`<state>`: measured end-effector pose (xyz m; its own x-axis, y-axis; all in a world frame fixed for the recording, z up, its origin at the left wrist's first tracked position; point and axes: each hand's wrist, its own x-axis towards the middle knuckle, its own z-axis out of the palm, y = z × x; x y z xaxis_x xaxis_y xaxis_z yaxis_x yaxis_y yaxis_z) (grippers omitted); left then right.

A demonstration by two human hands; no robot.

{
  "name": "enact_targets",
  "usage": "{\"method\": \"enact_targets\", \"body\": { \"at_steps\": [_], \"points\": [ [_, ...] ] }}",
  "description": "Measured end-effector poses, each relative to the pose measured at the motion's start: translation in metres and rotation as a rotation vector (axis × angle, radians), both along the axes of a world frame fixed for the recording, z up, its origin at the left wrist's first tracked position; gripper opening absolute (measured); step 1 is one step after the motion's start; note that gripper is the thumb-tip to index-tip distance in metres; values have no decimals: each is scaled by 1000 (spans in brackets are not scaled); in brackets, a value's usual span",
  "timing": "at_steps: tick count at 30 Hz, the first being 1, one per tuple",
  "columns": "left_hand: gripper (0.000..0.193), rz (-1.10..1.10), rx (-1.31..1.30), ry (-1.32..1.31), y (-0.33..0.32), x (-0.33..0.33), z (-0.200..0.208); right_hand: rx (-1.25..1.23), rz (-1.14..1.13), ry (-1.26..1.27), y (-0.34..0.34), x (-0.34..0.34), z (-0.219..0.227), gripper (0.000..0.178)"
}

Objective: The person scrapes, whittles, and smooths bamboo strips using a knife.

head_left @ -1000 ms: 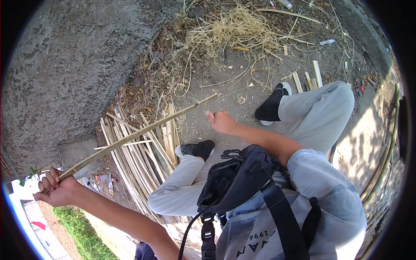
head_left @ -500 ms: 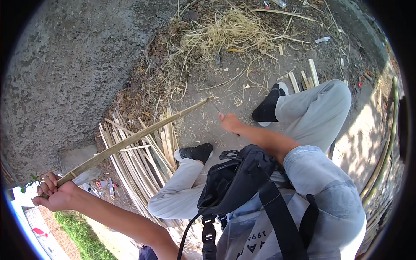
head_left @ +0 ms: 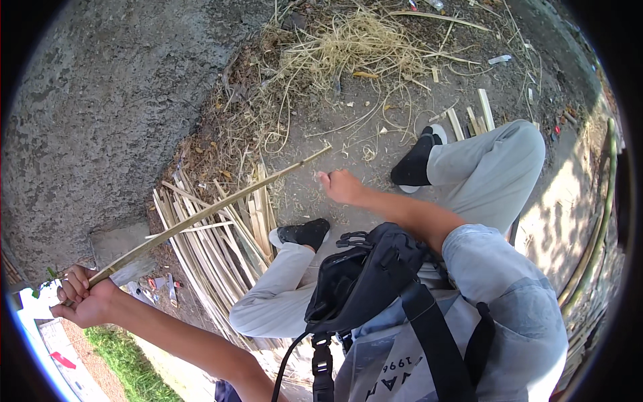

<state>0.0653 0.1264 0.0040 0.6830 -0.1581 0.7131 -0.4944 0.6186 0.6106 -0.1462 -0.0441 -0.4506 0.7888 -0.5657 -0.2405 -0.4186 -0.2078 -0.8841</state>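
Your left hand (head_left: 86, 295), at eight o'clock, grips the wooden strip (head_left: 231, 199), freshly turned edge-on toward two; your right hand (head_left: 343, 187) curls closed, contents unclear, below the tip: work there seems paused

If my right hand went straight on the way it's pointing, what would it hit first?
Your right hand would probably meet the wooden strip held in your left hand, but depth is unclear, so it might miss.

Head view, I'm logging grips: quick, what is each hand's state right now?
Left hand: closed around one end of the long pale strip.
Right hand: curled closed; whether it holds anything cannot be told.
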Motion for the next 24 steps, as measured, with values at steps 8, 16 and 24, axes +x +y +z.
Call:
{"method": "enact_targets", "body": {
  "at_steps": [8,16,24],
  "points": [
    [47,271,-20,-9,-5,-12,-6,-16,28,3,6,6,30,64],
    [40,418,-49,48,-6,-1,-14,-5,-26,258,-24,-6,-50,58],
    [43,369,-31,37,-9,4,-17,314,-240,351,-18,-22,-57,64]
  ]
}}
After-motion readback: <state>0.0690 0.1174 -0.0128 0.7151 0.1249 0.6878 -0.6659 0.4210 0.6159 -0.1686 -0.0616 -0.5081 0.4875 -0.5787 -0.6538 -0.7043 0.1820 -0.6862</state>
